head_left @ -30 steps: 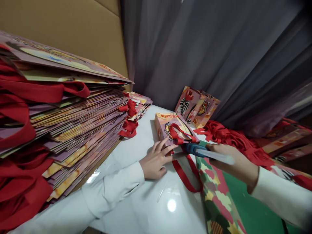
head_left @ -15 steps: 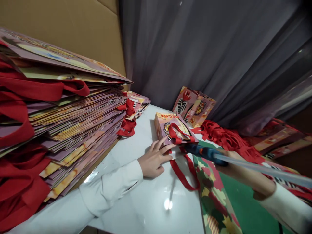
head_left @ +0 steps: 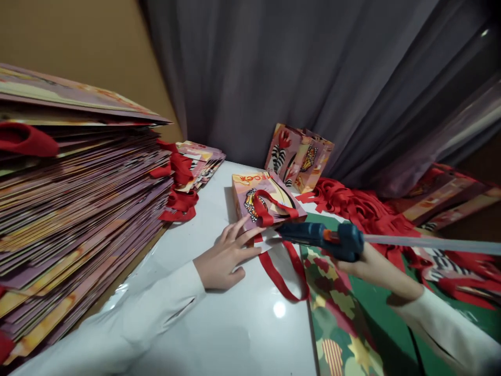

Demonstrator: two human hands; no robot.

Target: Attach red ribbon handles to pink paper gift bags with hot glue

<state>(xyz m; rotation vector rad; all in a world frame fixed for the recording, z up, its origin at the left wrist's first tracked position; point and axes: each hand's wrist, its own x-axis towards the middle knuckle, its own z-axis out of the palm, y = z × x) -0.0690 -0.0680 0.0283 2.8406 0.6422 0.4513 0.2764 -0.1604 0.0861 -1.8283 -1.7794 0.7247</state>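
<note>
A printed paper gift bag [head_left: 250,201] lies on the white table, its opening toward me. One red ribbon handle [head_left: 287,277] loops out on the table, and another ribbon rests over the bag's front. My left hand [head_left: 230,257] is flat with fingers spread, fingertips on the bag's near edge. In my right hand [head_left: 362,263] is a blue glue gun [head_left: 321,237] with a long clear glue stick [head_left: 426,243] out of its back. Its nozzle is at the bag's opening, beside a white strip; whether it touches is hard to tell.
A tall stack of flat printed bags [head_left: 90,209] with red handles rises at left. A standing bag [head_left: 289,156] is by the grey curtain [head_left: 254,78]. Red ribbons [head_left: 360,209] lie heaped at right, beyond a green patterned board [head_left: 336,313] on the table [head_left: 235,334].
The camera view has shifted, so the stack sits farther left in the picture. The glue gun has turned and stays at the bag's opening. My left hand keeps its place on the bag edge.
</note>
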